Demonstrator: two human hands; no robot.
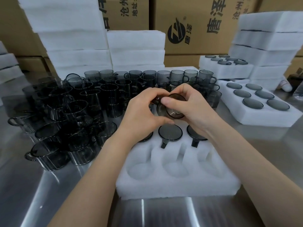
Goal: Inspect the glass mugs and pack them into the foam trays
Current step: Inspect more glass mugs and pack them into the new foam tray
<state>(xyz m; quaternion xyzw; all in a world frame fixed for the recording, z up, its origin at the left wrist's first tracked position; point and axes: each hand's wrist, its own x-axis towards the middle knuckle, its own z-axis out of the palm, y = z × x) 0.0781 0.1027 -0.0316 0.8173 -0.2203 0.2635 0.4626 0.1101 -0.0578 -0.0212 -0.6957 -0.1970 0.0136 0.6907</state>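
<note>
Two-handed | left hand and right hand fingers grip mug | cartons read 唐泽, 沧州

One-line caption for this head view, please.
Left hand and right hand hold a smoky glass mug above a half-filled foam tray beside loose mugs.

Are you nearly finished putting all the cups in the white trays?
Not nearly. Done: the right foam tray holds six mugs, and the near foam tray has three packed mugs in its far row. In hand: left hand and right hand hold one glass mug up for inspection. Left: three empty pockets and a big crowd of loose mugs.
</note>
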